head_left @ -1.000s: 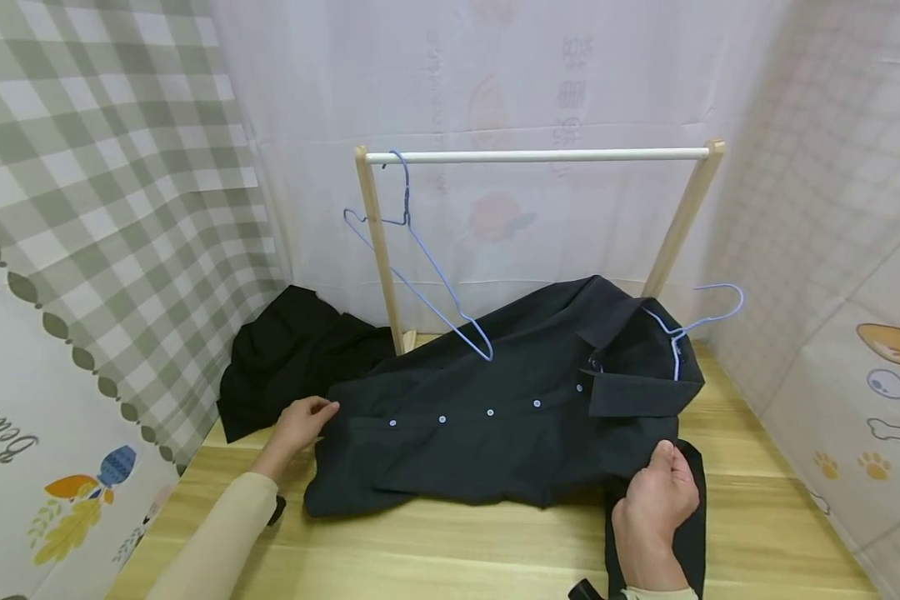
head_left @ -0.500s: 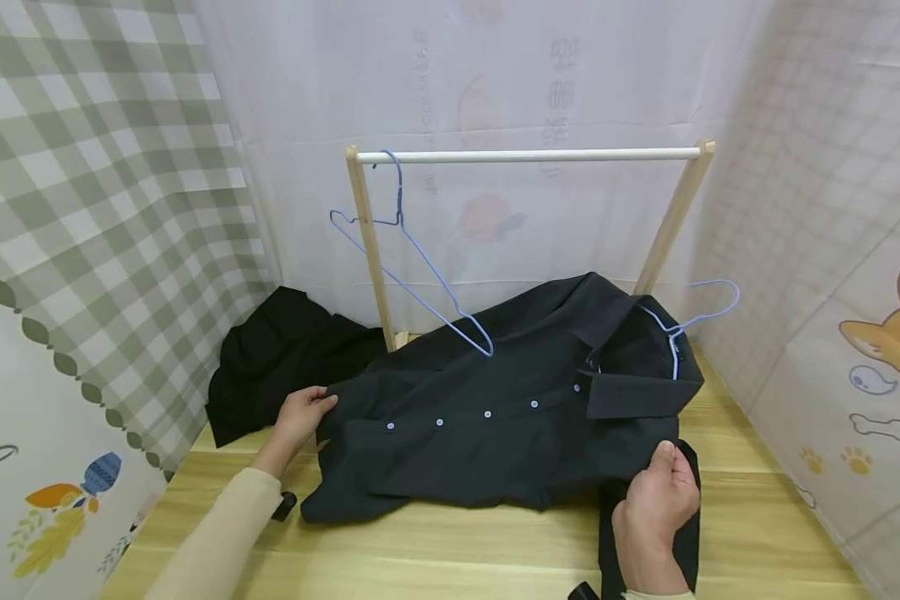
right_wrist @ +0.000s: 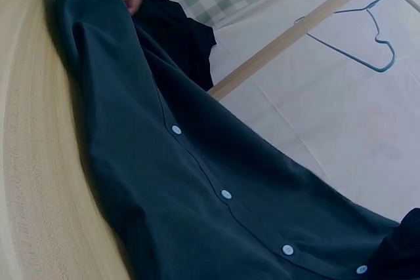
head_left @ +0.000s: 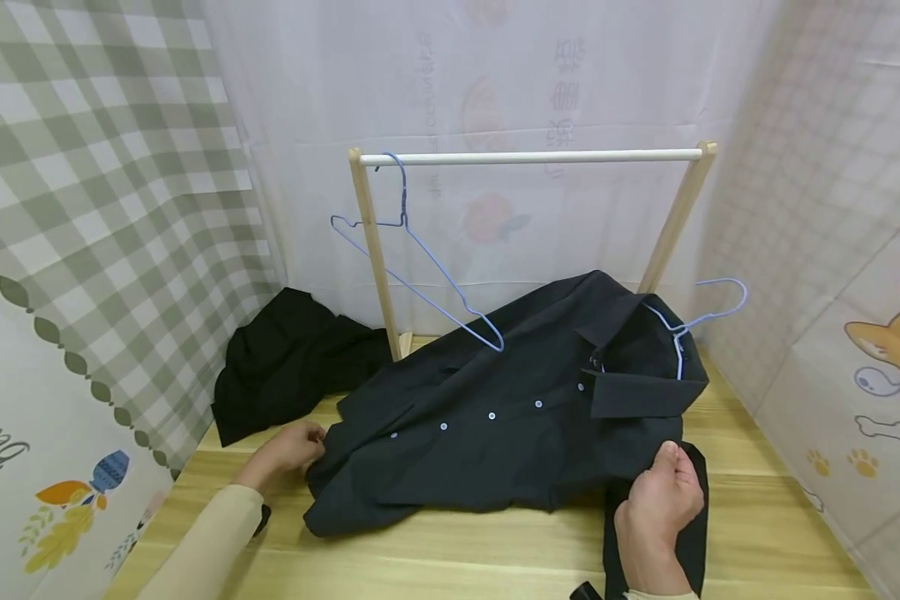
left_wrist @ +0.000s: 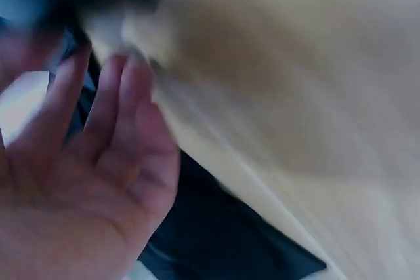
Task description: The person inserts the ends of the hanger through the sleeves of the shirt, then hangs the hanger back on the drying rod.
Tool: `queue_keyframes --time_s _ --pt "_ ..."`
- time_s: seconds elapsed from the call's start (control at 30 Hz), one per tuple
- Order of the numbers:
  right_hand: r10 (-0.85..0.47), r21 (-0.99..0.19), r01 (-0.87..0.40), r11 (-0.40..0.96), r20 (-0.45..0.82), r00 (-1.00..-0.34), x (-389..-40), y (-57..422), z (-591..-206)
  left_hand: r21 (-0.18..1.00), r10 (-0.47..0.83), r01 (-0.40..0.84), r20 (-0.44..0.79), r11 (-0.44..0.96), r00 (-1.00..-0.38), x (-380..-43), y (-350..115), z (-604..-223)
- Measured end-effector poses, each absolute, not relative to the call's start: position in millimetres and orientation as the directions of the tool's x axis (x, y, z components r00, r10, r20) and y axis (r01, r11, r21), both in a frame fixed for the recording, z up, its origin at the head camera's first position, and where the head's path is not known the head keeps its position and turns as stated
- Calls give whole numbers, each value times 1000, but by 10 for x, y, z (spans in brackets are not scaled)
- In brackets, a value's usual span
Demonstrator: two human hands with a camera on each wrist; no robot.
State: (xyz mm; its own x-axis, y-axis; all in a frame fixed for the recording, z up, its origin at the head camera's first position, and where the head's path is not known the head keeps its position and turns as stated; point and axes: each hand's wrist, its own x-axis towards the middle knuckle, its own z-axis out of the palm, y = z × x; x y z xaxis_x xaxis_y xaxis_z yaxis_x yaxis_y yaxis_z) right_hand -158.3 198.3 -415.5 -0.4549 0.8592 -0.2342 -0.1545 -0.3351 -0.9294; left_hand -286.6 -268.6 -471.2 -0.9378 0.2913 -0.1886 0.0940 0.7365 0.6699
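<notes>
A black button-up shirt (head_left: 495,450) lies spread over the wooden table, collar to the right, with a row of pale buttons along its front. Inside its collar sits a blue wire hanger (head_left: 678,332), hook pointing right. My right hand (head_left: 658,504) pinches the shirt's near shoulder below the collar, with a sleeve hanging under the wrist. At the hem end, my left hand (head_left: 291,452) has loosely bent fingers right beside the cloth edge. In the left wrist view the left hand (left_wrist: 85,181) is blurred, palm showing, with dark cloth around it.
A wooden rack with a white bar (head_left: 532,157) stands behind the shirt. Another blue hanger (head_left: 442,275) hangs at its left end, overlapping the shirt. A crumpled black garment (head_left: 292,358) lies at the back left. Patterned curtains enclose the wooden table (head_left: 450,554).
My left hand has left the hem edge it pinched and moved down and slightly left. The hem end has sagged into new folds. My right hand keeps its hold on the shoulder.
</notes>
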Motion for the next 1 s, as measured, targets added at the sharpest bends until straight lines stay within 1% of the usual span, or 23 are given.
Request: queue_keyframes --time_s 0.1,0.13,0.2,0.27,0.4,0.47,0.57,0.63,0.73,0.8,0.87,0.93,1.0 --pt "854 -929 -141 -342 -244 -459 -1573 1975 -4160 658 104 -3 -124 753 -987 -3044 -2571 -4652" --pt "853 -929 -138 -343 -247 -460 -1572 1973 -4162 648 70 -10 -98 762 -993 -3099 -2537 -4644" --pt "849 -927 -137 -350 -252 -465 -1569 1970 -4165 641 17 -53 -103 766 -995 -3185 -2468 -4640" --pt "847 -928 -137 -346 -246 -472 -1565 1964 -4172 610 8 -76 -133 788 -991 -3232 -2408 -4649" --pt "846 -927 -147 -345 -239 -476 -1559 1956 -4182 504 -61 -166 -219 847 -974 -3254 -2288 -4692" --pt "848 -928 -151 -341 -235 -475 -1556 1951 -4186 450 -83 -172 -211 876 -974 -3258 -2227 -4718" --pt "854 -930 -161 -330 -222 -471 -1556 1944 -4188 452 -70 -146 -181 880 -981 -3281 -2153 -4757" --pt "858 -933 -163 -320 -213 -468 -1560 1943 -4192 488 -49 -117 -149 865 -988 -3300 -2133 -4785" --pt "860 -934 -167 -315 -206 -467 -1564 1947 -4197 648 -33 -118 -142 752 -989 -3310 -2146 -4789" --pt "862 -935 -168 -313 -205 -464 -1566 1954 -4196 782 -26 -146 -165 606 -986 -3316 -2180 -4754" --pt "860 -933 -165 -320 -213 -463 -1564 1965 -4192 888 -2 -194 -212 418 -977 -3324 -2225 -4662" --pt "860 -933 -157 -324 -221 -461 -1563 1977 -4184 939 15 -239 -251 246 -968 -3345 -2278 -4537" --pt "858 -933 -148 -328 -229 -460 -1563 1987 -4177 958 44 -266 -272 103 -961 -3358 -2342 -4385"
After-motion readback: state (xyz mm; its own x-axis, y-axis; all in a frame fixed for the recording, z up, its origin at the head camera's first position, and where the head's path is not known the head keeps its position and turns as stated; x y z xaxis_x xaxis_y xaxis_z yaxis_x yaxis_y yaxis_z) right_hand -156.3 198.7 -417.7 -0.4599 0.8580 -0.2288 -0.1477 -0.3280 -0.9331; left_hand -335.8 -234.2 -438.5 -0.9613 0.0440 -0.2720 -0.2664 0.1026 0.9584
